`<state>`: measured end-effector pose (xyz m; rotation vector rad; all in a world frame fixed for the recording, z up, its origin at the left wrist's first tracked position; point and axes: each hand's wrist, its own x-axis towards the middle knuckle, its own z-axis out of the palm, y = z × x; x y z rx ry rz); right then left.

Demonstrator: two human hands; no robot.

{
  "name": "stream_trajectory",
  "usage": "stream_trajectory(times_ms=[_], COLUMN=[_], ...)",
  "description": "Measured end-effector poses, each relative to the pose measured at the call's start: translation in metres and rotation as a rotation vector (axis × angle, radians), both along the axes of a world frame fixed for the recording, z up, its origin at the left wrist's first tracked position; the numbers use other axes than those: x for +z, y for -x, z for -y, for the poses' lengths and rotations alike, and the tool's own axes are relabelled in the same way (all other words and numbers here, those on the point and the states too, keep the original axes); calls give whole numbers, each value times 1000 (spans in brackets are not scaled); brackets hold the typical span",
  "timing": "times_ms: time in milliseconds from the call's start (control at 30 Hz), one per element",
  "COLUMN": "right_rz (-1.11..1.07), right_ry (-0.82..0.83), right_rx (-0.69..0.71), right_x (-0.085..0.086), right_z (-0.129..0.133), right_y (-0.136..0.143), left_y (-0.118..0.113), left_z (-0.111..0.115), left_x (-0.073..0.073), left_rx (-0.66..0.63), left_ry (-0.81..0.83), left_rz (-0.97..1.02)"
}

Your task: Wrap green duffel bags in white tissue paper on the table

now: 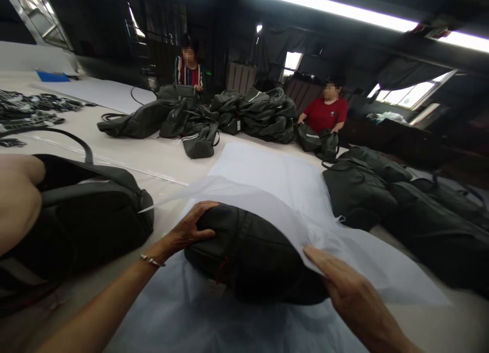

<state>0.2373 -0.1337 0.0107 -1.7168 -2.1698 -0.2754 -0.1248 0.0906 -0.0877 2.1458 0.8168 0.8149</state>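
Dim and high-ceilinged, the workshop is lit by long strip lights point(344, 9) overhead and a few bright windows point(410, 94) along the far wall. A wide pale table point(126, 157) fills most of the view.

Near the front edge of the table lies a dark bag point(252, 253) on a spread of thin white wrapping sheets point(267, 177). One sheet point(344, 251) is draped over the bag's far and right side. The left hand point(187, 231) rests on the bag's left end, fingers spread and curved over the top edge, thumb pressed against the side; a thin bracelet point(152, 262) sits on that wrist. The right hand point(344, 287) lies at the bag's right end, fingers extended fairly flat and together, fingertips touching the lower edge of the draped sheet; whether they pinch it cannot be told.

To the left, close by, stands another dark bag point(91, 215) with a looped handle, partly hidden by a bare arm point(17, 200) at the frame's edge. To the right lie several more dark bags point(401, 200), overlapping one another. Farther back, a heap of similar bags point(229, 116) sits in the middle of the table. Behind it are two people: one in a striped top point(188, 74) and one in a red shirt point(326, 113), each with hands on a bag. Small black parts point(34, 111) are scattered at the far left.
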Motion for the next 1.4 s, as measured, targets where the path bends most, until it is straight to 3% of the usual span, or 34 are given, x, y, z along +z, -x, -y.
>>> stream_trajectory(times_ms=[100,200,267,400,467,533,600,700,833,933,1033,1167,1267,1333,1400], right_rz=[32,34,6,-113,-176,-216,-229,-211,-138,19,173,215,195,184,179], right_ry=[-20,-23,-14,78,155,241,305,328,321,108,-136,-200,-240,-270,-268], right_rx=[18,3,-6,-47,-87,-135,-165,-178,-162,-110,-78,-71,-64,-54,-35], right_x=[-22,-32,-34,-31,-26,-19,-12,-7,-11,-23,-38,-56,-71,-78,-80], right_z=[17,24,22,-1,-19,-38,-54,-65,-43,-14,0,-5,-15,-20,-23], right_y=[15,18,15,6,1,-3,-6,-6,4,9,7,-4,-15,-21,-26], left_y=[5,9,11,2,-14,-41,-70,-102,-100,-90,-90,-86,-66,-50,-37], left_z=[11,15,14,25,41,56,66,72,82,91,92,76,49,24,-3], left_x=[-14,-13,1,53,75,87,86,65,36,26,30,45,53,58,61], left_rx=[44,115,108,66,-40,-205,-318,-319,-326,-343,-315,-269,-3,203,282], left_ry=[-45,-53,-85,-271,-463,-623,-688,-698,-659,-666,-667,-687,-796,-884,-916], left_rz=[-49,-152,-187,-253,-267,-280,-314,-426,-473,-411,-379,-209,-92,-154,-285])
